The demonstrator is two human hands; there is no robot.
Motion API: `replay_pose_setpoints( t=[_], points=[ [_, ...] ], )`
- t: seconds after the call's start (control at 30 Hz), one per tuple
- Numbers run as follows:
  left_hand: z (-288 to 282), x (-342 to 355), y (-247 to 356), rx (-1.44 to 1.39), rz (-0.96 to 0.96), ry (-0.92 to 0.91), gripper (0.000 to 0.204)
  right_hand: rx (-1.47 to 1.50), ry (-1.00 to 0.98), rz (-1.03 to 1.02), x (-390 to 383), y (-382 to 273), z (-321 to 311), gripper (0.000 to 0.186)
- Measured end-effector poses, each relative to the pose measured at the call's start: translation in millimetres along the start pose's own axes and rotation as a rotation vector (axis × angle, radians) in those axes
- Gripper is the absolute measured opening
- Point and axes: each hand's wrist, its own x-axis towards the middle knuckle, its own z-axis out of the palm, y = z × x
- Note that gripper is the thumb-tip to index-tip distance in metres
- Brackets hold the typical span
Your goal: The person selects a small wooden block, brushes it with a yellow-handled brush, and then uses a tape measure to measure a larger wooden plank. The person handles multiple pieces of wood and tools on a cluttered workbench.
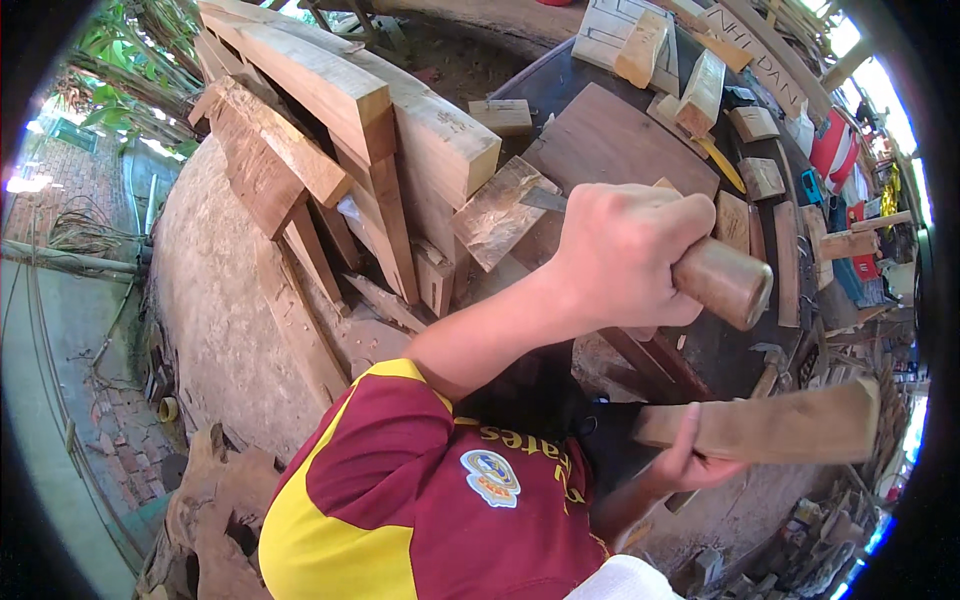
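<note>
My left hand [635,255] is closed in a fist around a chisel [728,284]. The rounded butt of its wooden handle sticks out on the right, and its metal blade shows on the left. That blade points at a wood block [505,212] with a rough, carved upper face; whether the tip touches it I cannot tell. Lower down, my right hand [690,462] grips a thick, flat wooden bat [785,424], held out to the right below the chisel's handle. Part of the grip is hidden behind the bat.
Long squared timbers [400,110] lean in a stack at the upper left. A dark worktable [735,340] carries a brown board [625,140], several offcuts and a hammer [770,365]. A gnarled stump [215,510] stands at the lower left, and scrap wood [815,535] lies at the lower right.
</note>
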Motion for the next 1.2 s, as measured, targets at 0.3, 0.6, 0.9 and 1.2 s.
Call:
replay_pose_setpoints(
  t=[0.3,0.6,0.9,1.2],
  points=[
    [11,-5,0,0.094,0.012,-0.099,0.032,-0.085,0.124,-0.237,8,-5,39,0.081],
    [17,-11,-9,0.163,0.031,-0.145,0.031,-0.06,0.148,-0.019,24,-11,18,0.079],
    [12,-3,-6,0.105,0.057,-0.061,0.029,0.071,0.23,-0.005,28,-10,13,0.083],
    [-26,-13,22,-0.161,0.113,-0.404,0.023,-0.037,0.071,-0.011,13,-2,14,0.082]
  ],
)
